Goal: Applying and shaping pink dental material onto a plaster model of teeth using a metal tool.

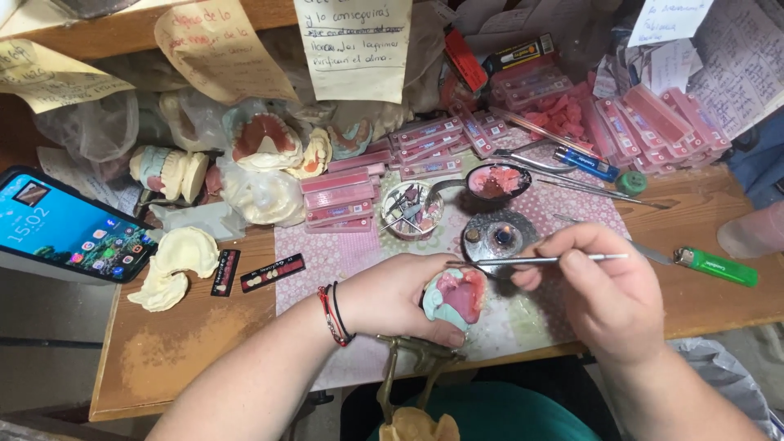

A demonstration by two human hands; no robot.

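My left hand [390, 296] grips a dental cast [456, 296] with pink wax gums on a pale green base, held over the patterned cloth [318, 260]. My right hand [604, 290] pinches a thin metal wax tool [539, 260] like a pen. The tool lies level, and its tip points left just above the cast. A small round burner [498, 236] sits right behind the tool, and a spoon-like dish of pink wax [496, 181] lies beyond it.
A phone [69, 229] leans at the left edge. White plaster casts [173, 265] and bagged models [260, 167] crowd the back left. Pink tooth-card boxes [339, 200] are stacked mid-table, with more at the back right. A green lighter [717, 266] and a blue lighter [586, 164] lie at right.
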